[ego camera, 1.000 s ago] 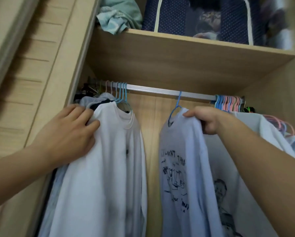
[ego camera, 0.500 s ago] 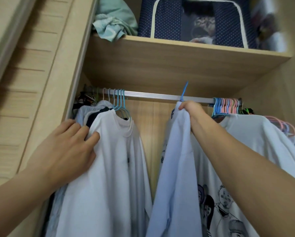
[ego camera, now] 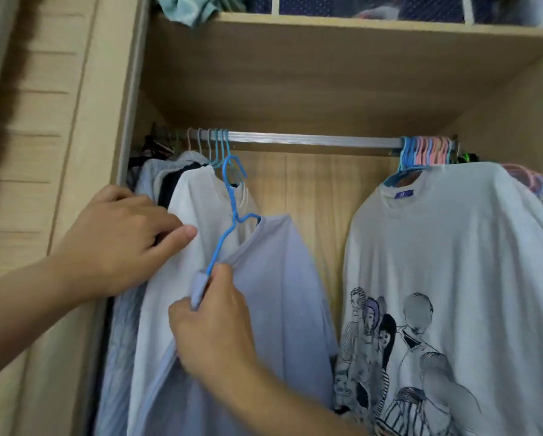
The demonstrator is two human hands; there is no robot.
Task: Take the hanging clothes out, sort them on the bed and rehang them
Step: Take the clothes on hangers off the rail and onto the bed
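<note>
A pale blue shirt (ego camera: 273,278) on a blue hanger (ego camera: 229,196) is off the metal rail (ego camera: 311,140) and tilted in front of the left bunch of clothes. My right hand (ego camera: 213,322) grips its shoulder together with the hanger's arm. My left hand (ego camera: 119,237) presses on a white shirt (ego camera: 194,209) that hangs at the left, holding that bunch aside. On the right hangs a white T-shirt (ego camera: 452,247) printed with drawn figures.
A bunch of blue and pink hangers (ego camera: 427,151) crowds the rail's right end. The wardrobe's wooden side panel (ego camera: 75,152) stands at the left. A shelf (ego camera: 342,29) above carries crumpled teal cloth (ego camera: 194,7) and a navy storage bag (ego camera: 374,4).
My right hand has lifted the pale blue shirt's hanger off the middle of the rail and carried it down and left toward the left bunch. My left hand stays on the white shirt.
</note>
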